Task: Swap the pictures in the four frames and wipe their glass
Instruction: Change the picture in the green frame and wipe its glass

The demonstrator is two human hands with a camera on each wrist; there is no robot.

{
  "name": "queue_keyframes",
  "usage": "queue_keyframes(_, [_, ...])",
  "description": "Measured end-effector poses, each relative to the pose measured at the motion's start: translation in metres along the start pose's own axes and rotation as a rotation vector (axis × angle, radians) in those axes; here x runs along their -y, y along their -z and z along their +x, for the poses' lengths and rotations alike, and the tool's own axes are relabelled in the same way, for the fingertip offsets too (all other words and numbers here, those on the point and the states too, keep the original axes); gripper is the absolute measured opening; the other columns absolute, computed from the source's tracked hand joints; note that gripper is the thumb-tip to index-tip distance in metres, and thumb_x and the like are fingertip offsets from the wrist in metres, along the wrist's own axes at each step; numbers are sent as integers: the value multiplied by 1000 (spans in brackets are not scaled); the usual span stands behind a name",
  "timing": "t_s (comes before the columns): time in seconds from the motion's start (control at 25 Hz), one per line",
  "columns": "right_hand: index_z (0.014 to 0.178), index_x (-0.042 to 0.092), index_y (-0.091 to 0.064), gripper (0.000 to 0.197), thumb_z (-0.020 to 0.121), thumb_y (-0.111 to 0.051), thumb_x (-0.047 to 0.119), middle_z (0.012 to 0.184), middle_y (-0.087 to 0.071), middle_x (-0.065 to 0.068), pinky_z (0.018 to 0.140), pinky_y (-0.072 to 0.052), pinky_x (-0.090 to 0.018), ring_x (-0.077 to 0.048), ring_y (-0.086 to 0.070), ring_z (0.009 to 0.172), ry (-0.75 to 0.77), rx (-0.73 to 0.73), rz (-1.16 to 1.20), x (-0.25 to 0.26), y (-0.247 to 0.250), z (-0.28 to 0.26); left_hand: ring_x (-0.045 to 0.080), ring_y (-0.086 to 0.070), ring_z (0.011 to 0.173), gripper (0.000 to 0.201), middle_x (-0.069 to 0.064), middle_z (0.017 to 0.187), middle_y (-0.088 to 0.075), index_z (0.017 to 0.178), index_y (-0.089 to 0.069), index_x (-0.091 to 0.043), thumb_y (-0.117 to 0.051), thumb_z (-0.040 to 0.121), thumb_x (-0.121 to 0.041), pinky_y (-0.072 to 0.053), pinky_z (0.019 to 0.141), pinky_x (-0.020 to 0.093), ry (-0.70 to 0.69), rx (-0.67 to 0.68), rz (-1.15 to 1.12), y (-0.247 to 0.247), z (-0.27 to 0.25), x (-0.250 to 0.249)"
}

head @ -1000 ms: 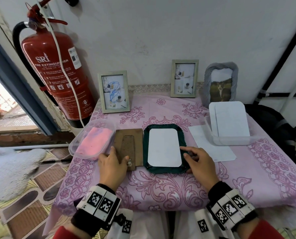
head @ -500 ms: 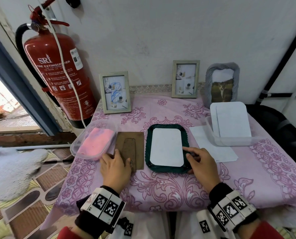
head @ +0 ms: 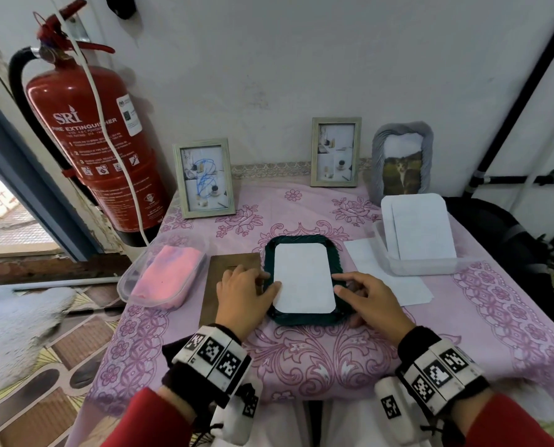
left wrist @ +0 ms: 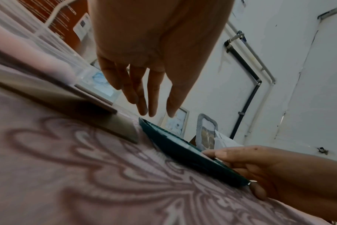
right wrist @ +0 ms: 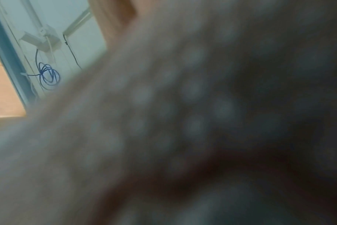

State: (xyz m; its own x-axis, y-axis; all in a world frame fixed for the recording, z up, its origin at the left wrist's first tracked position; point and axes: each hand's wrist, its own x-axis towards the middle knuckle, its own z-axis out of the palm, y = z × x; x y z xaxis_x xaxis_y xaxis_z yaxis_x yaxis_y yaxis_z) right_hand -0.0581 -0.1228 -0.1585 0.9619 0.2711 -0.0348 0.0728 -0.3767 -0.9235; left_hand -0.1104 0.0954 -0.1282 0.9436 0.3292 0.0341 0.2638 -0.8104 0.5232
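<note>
A dark green frame (head: 303, 319) lies face down at the table's near middle, with a white picture back (head: 303, 279) set into it. Its brown backing board (head: 212, 285) lies just to the left. My left hand (head: 262, 282) reaches over the board to the frame's left edge. In the left wrist view its straight fingers (left wrist: 142, 109) hover just above the green frame (left wrist: 175, 146). My right hand (head: 342, 283) holds the frame's right edge, thumb on top and fingers curled beside it; it shows as the right hand (left wrist: 240, 167) in the left wrist view. The right wrist view is a blur.
Two pale wooden frames (head: 204, 179) (head: 336, 152) and a grey frame (head: 401, 159) stand at the back wall. A clear tub of white pictures (head: 417, 233) and a paper sheet (head: 398, 285) lie to the right. A tub with a pink cloth (head: 166, 275) sits left, near a fire extinguisher (head: 88, 140).
My left hand has moved right, from the backing board to the green frame's left edge. My right hand has stayed at the frame's right edge.
</note>
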Motion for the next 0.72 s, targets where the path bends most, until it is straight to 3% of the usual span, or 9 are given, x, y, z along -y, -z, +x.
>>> queue_keyframes(0.12, [113,25,-65,30,83,-69,20,74,-47,4,50,-56,-29,-3,-54,47,-10,25,24,-2,1,-2,27,-42,119,43,5,116,-57,113,-63,-23,-62,80,-52,-31,98,36,41,72,66,-8,10,-1])
queue_keyframes(0.28, [112,27,-64,33,82,-71,18,84,-47,0,52,-53,-20,-7,-53,57,23,-1,-41,-4,1,-2,23,-42,118,37,3,113,-59,106,-63,-25,-69,76,-45,-31,93,35,87,63,-30,-10,15,-1])
queue_keyframes(0.44, [114,27,-64,34,82,-71,19,85,-46,4,59,-55,-20,-6,-53,61,29,-12,-81,-5,0,-3,16,-51,102,27,-5,93,-60,94,-59,-24,-73,75,-39,-29,83,31,100,22,-186,-11,12,-3])
queue_keyframes(0.6, [114,28,-63,34,82,-71,20,86,-48,3,58,-54,-19,-5,-53,59,41,-21,-94,-4,0,-5,18,-59,86,20,-8,76,-58,89,-57,-18,-74,78,-22,-43,96,45,130,42,-427,-13,12,-4])
queue_keyframes(0.72, [114,28,-63,34,82,-71,19,88,-49,2,60,-53,-19,-9,-54,59,41,-26,-114,-3,0,-5,21,-58,82,20,-2,77,-58,95,-59,-9,-71,80,-14,-49,87,37,136,21,-527,-13,16,1])
